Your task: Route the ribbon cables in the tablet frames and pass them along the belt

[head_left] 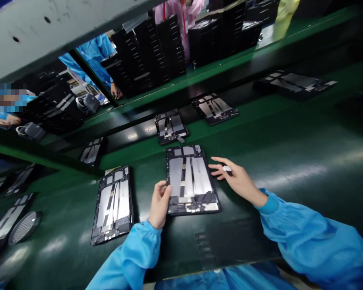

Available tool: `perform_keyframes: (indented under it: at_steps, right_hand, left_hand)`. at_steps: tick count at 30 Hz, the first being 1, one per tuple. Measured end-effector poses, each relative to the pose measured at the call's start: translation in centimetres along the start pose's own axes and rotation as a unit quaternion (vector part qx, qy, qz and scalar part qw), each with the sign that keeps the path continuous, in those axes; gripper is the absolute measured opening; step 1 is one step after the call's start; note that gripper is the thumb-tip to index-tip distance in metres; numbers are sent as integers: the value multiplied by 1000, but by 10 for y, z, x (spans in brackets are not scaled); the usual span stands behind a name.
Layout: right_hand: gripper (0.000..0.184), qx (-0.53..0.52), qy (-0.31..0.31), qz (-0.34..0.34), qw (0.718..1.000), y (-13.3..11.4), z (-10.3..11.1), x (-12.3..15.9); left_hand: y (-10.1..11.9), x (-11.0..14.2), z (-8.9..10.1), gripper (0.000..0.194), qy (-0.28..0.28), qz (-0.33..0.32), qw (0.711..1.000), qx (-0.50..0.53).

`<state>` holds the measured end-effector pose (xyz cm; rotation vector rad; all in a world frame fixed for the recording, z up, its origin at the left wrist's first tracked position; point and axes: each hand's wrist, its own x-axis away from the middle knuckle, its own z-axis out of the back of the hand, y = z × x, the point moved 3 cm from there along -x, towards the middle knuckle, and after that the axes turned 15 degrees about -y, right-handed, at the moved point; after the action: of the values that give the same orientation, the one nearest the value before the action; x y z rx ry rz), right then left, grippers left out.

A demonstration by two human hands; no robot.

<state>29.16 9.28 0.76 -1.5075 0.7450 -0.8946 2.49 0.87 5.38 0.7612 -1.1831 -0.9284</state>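
A round mesh disc (24,227) sits at far left on a green conveyor belt (290,217), just beside a tablet frame (6,217), with 2 more frames beyond it. Farther along lies another open frame (113,205), its silver plates facing up, well clear of the disc. Between that frame and the next, the person's left hand (160,203) is closed on the lower left edge of the centre frame (189,177), fingers resting over the rim. That frame lies flat on the belt directly ahead of the person, silver plates up, between both hands. The right hand (234,179) reaches in from the right, fingers loosely spread, with a small white-and-black pen-like tool (227,170) tucked among them. Its fingertips (213,166) sit at the frame's right edge; contact cannot be told. Blue sleeves (308,233) cover both arms. Beyond, 3 more frames (171,127) lie in a line across the belt. At the top, a co-worker in a blue smock (92,56) rests a hand (116,92) beside black stacks (145,56), and a person in a pink smock (169,12) stands behind them.
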Motion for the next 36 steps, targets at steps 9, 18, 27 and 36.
perform_keyframes:
  at_steps: [9,18,27,36]
  right_hand:
    - [77,56,-112,-97,987,11,3,62]
    - [54,243,-32,-29,969,-8,5,68]
    - [18,230,-195,133,944,-27,-78,44]
    - [20,167,-200,79,962,-22,-77,34]
  left_hand:
    - [-25,44,-12,57,-155,-112,924,-332]
    - [-11,55,-25,37,-74,-258,847,-459]
    - [3,43,-43,8,-139,-247,881,-379]
    - [-3,46,-42,8,-122,-332,854,-382]
